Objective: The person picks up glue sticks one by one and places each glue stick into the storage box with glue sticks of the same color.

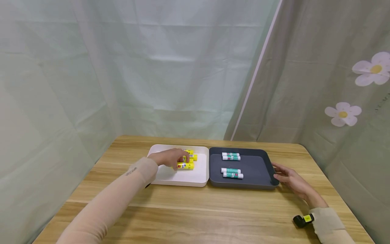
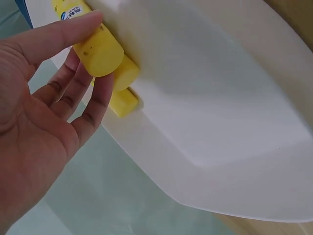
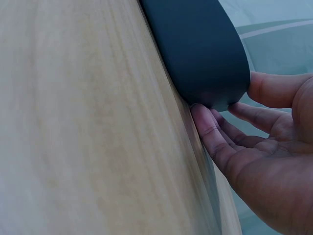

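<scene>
My left hand [image 1: 170, 157] reaches over the white tray [image 1: 201, 169] and pinches a yellow glue stick [image 2: 100, 51] between thumb and fingers. More yellow glue sticks [image 2: 126, 102] lie beside it, partly hidden by the fingers. Against the right end of the dark grey tray [image 1: 256, 169], my right hand [image 1: 294, 181] grips the near corner. Its thumb is at the rim, the other fingertips low on the outer wall. Inside the dark tray lie a far pair of white-and-green glue sticks [image 1: 231, 158] and a near pair of the same kind [image 1: 233, 175].
Both trays stand side by side on a wooden table [image 1: 182, 213], their short ends close together. Pale curtains [image 1: 182, 74] hang behind and at both sides of the table. A small black device [image 1: 301, 221] with a yellow label is on the right wrist.
</scene>
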A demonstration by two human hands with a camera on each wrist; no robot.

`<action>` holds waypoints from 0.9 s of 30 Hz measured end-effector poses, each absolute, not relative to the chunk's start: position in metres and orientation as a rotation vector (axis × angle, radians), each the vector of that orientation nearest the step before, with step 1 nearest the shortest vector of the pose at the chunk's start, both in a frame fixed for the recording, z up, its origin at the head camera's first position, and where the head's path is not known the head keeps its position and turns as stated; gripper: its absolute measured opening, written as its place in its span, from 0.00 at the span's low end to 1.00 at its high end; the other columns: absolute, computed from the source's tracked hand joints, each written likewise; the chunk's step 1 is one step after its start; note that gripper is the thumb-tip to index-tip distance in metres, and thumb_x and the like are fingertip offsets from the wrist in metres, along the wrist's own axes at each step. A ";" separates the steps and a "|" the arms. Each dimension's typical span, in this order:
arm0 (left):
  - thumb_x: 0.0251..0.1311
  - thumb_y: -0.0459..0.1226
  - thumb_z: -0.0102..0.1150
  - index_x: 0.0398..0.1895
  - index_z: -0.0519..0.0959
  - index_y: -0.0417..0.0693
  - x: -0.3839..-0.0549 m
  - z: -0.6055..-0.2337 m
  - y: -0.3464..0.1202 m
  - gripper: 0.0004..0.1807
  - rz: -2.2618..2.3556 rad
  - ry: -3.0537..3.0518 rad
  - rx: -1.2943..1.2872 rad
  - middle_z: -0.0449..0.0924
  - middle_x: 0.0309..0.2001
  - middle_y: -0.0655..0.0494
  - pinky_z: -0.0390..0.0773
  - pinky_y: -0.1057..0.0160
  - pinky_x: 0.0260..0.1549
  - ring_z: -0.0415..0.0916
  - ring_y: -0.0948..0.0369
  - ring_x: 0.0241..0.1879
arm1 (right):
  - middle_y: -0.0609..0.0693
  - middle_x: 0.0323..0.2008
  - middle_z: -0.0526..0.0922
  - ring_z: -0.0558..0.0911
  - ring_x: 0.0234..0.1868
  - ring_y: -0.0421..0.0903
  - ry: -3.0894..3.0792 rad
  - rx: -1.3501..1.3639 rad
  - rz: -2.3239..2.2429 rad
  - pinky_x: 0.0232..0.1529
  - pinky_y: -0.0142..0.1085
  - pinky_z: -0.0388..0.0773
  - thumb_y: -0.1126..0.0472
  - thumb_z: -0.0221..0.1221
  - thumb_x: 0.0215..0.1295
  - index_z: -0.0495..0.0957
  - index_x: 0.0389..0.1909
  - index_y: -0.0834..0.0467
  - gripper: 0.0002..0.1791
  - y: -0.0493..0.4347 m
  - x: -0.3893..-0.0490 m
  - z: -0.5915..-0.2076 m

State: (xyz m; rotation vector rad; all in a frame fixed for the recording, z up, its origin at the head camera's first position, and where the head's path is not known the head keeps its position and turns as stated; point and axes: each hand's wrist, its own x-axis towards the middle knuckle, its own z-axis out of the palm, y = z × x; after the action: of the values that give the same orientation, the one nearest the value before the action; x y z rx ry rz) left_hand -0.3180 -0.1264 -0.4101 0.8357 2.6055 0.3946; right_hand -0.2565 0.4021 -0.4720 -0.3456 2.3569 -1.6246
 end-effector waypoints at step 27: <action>0.56 0.20 0.68 0.51 0.81 0.54 -0.319 -0.414 -0.127 0.24 0.406 2.671 0.784 0.76 0.43 0.53 0.76 0.56 0.47 0.72 0.56 0.43 | 0.77 0.71 0.58 0.72 0.58 0.38 2.352 -0.362 -1.625 0.51 0.28 0.74 0.62 0.55 0.79 0.46 0.81 0.69 0.39 0.403 -0.258 -0.471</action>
State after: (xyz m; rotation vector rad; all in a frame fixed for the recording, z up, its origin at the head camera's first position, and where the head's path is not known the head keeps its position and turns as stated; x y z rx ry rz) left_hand -0.3191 -0.1271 -0.4142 0.7840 2.6709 0.4061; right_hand -0.2581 0.4031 -0.4707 -0.3622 2.3519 -1.6246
